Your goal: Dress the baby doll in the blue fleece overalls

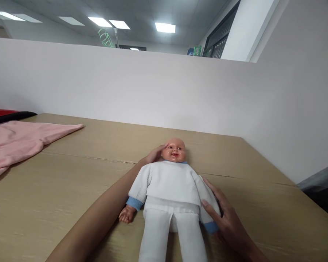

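A baby doll [169, 182] in a white knitted top and white trousers with blue cuffs lies on its back on the wooden table [57, 182], head pointing away from me. My left hand [155, 154] cups the side of the doll's head, fingers curved against it. My right hand [226, 214] lies over the doll's sleeve and cuff on the right side, fingers spread and flat on the cloth.
A pink cloth [19, 140] lies crumpled at the table's far left, with a red and black object [5, 114] behind it. A white partition wall [153, 91] borders the table at the back and right. A dark chair edge [322, 189] shows at right.
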Motion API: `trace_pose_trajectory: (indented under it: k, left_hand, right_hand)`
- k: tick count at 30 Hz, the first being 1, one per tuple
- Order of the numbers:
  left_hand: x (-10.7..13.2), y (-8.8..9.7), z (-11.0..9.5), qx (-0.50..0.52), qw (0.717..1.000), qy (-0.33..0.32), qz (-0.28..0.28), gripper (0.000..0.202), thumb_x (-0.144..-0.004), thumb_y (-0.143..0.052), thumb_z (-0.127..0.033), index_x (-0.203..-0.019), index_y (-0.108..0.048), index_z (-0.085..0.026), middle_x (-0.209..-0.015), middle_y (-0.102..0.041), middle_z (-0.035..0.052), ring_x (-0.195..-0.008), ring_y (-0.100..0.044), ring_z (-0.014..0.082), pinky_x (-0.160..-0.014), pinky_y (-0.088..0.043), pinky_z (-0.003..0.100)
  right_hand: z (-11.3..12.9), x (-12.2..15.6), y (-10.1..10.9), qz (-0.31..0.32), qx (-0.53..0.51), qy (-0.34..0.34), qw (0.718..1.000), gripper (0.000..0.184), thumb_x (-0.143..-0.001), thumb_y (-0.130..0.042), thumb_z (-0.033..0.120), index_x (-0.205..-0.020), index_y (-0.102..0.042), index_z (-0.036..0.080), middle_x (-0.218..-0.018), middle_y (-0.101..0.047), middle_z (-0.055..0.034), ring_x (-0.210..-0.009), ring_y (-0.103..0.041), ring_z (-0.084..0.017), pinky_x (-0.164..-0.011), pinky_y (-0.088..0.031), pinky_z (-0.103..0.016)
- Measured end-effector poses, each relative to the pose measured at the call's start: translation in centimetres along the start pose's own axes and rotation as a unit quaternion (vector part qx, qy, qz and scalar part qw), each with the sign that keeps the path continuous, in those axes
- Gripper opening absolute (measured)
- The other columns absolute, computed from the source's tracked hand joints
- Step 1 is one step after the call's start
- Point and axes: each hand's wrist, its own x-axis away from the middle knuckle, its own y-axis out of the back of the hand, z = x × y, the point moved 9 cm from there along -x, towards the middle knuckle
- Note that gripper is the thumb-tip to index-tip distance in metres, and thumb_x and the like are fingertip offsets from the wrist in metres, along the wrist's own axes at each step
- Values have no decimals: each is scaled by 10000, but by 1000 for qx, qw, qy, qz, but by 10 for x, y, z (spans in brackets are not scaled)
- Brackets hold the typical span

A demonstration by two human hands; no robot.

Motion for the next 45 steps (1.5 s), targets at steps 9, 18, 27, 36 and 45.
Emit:
trace_pose_trajectory:
  k: [9,18,27,36,45]
  left_hand:
    - [-6,5,10,10,999,-7,-32,641,-1002,-642,-590,-1440,-678,-123,-1395,-753,168,-1424,-625,382,-1328,-326,516]
    - [-8,-2,3,-17,998,-8,-60,685,-985,-640,-609,-1407,-689,-72,-1426,-729,193,-1391,-646,383,-1310,-366,504]
    - [-9,6,6,-22,999,-9,-46,670,-1017,-616,-599,-1429,-677,-75,-1430,-726,193,-1420,-639,349,-1338,-343,478]
    - [-2,-2,0,-25,999,-23,-41,556,-1014,-651,-529,-1342,-747,-91,-1453,-713,182,-1430,-628,371,-1320,-378,498]
    - [-2,-13,1,-28,999,-9,-26,630,-1016,-623,-564,-1406,-713,-77,-1496,-683,183,-1457,-602,371,-1320,-383,487]
  right_hand:
    - [-5,2,-1,-15,10,-29,999,679,-1013,-631,590,-1627,-469,350,-1725,-456,-48,-1604,-397,-337,-1367,-265,-553]
    - [-16,2,-2,-63,-23,-69,995,782,-978,-660,645,-1641,-350,370,-1678,-502,-84,-1552,-475,-337,-1315,-356,-599]
    - [-11,0,0,-45,33,-37,998,617,-994,-612,635,-1548,-537,374,-1648,-549,-38,-1545,-486,-328,-1318,-375,-582]
    - [-10,-2,1,-46,51,-19,997,611,-1000,-602,629,-1535,-586,335,-1621,-583,-68,-1519,-525,-339,-1299,-408,-587]
    - [-12,-3,0,-39,58,-15,997,585,-1008,-600,624,-1517,-600,335,-1606,-601,-68,-1501,-547,-336,-1287,-427,-580]
